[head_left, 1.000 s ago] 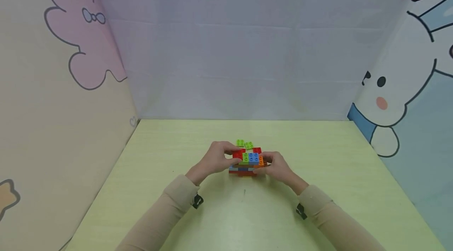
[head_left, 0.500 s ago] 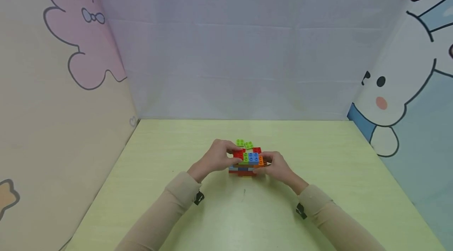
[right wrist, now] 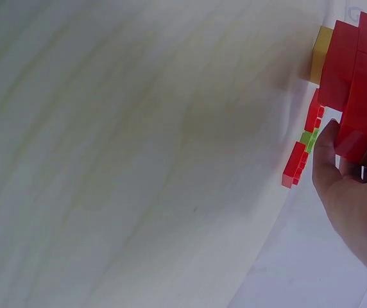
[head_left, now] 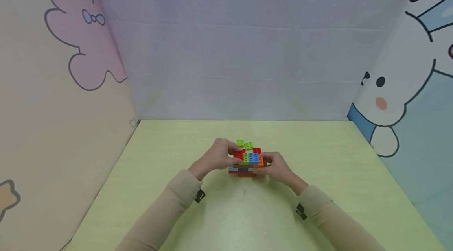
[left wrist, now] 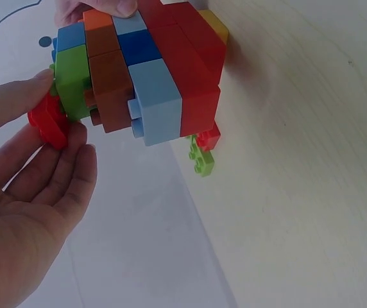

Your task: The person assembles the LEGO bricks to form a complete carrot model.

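Note:
A stack of toy building bricks [left wrist: 161,83] in red, light blue, dark blue, brown, orange and green stands between my hands near the table's middle. My left hand [head_left: 216,155] pinches a red brick [left wrist: 47,122] between thumb and fingers, at the stack's top left. In the left wrist view this brick sits against the studs of a green brick [left wrist: 72,80] in the top row. On the other side, my right hand [head_left: 278,167] grips the stack, thumb low on its near side and fingers by the orange brick [head_left: 261,161]. The right wrist view shows that thumb [right wrist: 326,151] against the lower red layer.
Behind the stack lie two lime green bricks [head_left: 240,143] and a red brick [head_left: 257,150]; another red one is partly hidden by my left fingers. The pale wooden table [head_left: 170,137] meets curtain-like walls with cartoon animals at the back and sides.
My left hand and wrist have risen slightly and shifted a little right, the red brick in its fingers moving closer against the green brick. The right hand and stack stay put.

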A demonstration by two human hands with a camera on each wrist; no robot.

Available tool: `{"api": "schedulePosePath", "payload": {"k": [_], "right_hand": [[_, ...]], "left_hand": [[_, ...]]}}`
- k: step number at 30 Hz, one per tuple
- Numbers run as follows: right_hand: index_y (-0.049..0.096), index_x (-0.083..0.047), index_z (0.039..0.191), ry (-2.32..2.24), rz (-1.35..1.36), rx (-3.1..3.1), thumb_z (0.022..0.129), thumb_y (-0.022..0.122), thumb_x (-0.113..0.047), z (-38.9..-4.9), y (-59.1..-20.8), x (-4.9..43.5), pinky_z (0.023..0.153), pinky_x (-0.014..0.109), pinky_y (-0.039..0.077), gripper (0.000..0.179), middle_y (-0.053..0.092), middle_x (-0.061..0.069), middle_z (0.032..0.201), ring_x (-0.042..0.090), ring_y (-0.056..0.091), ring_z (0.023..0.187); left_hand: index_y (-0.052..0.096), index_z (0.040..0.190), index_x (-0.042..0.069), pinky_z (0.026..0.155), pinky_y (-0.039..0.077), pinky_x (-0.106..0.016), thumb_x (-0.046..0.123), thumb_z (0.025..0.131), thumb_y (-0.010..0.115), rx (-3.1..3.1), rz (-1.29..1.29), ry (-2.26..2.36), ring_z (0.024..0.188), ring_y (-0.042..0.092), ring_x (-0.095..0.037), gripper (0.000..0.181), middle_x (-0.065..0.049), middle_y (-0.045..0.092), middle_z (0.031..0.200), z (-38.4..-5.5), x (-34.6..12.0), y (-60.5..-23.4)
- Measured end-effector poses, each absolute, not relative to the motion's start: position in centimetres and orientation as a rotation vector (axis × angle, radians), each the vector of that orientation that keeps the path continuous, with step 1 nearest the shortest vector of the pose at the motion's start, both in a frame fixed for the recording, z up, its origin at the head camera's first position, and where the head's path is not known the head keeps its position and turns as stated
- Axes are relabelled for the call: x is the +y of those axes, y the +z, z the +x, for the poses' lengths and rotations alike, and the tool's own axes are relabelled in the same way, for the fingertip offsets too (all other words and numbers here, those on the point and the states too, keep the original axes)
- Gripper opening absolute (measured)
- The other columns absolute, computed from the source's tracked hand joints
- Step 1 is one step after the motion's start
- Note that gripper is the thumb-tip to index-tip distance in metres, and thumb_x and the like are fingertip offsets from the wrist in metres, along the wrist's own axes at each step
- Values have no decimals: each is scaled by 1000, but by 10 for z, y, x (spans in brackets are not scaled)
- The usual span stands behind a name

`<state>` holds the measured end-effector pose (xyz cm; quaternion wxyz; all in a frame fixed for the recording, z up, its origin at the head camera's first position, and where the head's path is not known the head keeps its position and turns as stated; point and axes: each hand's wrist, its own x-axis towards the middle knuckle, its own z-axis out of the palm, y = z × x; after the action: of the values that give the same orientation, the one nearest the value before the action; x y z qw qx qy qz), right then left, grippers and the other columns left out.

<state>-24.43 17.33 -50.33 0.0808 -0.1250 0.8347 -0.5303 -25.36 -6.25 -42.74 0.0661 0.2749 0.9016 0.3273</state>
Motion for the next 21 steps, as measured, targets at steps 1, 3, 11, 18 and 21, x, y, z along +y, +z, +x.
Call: {"api": "schedulePosePath", "payload": {"k": [1,3,11,18,21], "right_hand": [[69,-4,109,-1585,-374,2495,74,83,-10,-244,-503,173,83,40,48,39,66,5,103,22,60,92],[69,-4,109,-1582,-375,2498,74,83,-10,-244,-503,173,83,39,49,39,66,5,103,22,60,92],[69,-4,109,-1580,-370,2502,75,82,-8,-243,-501,173,84,40,48,37,66,5,103,22,59,93],[69,-4,109,-1573,-385,2483,75,82,-11,-242,-499,173,85,41,48,37,66,5,104,23,59,94],[69,-4,109,-1578,-384,2475,75,82,-12,-243,-499,174,85,41,48,37,66,5,104,23,59,94]], "left_hand": [[72,111,7,65,49,-21,23,80,79,2714,810,991,79,59,-11,36,0,67,101,-254,-62,-428],[72,112,8,65,49,-21,23,80,79,2709,775,997,79,58,-10,36,0,67,101,-254,-62,-428],[74,108,9,67,50,-23,23,77,82,2712,743,1025,79,60,-9,34,0,68,100,-255,-61,-428],[75,104,10,69,49,-23,24,76,83,2706,724,1027,80,59,-9,33,3,69,95,-257,-62,-427],[76,102,10,68,49,-24,25,75,83,2713,737,1019,79,59,-9,32,4,69,93,-258,-62,-427]]}}
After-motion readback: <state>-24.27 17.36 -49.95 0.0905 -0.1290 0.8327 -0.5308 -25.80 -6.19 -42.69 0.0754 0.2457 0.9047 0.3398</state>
